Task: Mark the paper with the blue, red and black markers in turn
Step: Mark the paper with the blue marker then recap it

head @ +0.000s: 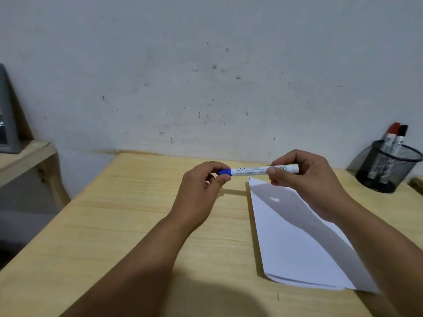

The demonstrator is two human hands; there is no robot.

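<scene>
Just above the middle of the frame, one white-barrelled marker with a blue cap [258,170] is being held in the air, its long axis lying nearly level across the picture, capped end pointing to frame left. The left hand [201,186] is pinching the blue cap between thumb and curled fingers; the right hand [306,177] is gripping the barrel's other end, fingers wrapped round it. Below and right of the marker, white sheets of paper [295,243] are lying flat on the pale wooden tabletop [128,225]. At the right edge, one black mesh cup [386,168] is standing on the table, holding two markers, a red-capped marker [392,133] and a black-capped marker [401,135], both leaning. Behind, a scuffed white wall [206,65] is filling the upper frame; a wooden shelf [25,156] is sitting at the left.
</scene>
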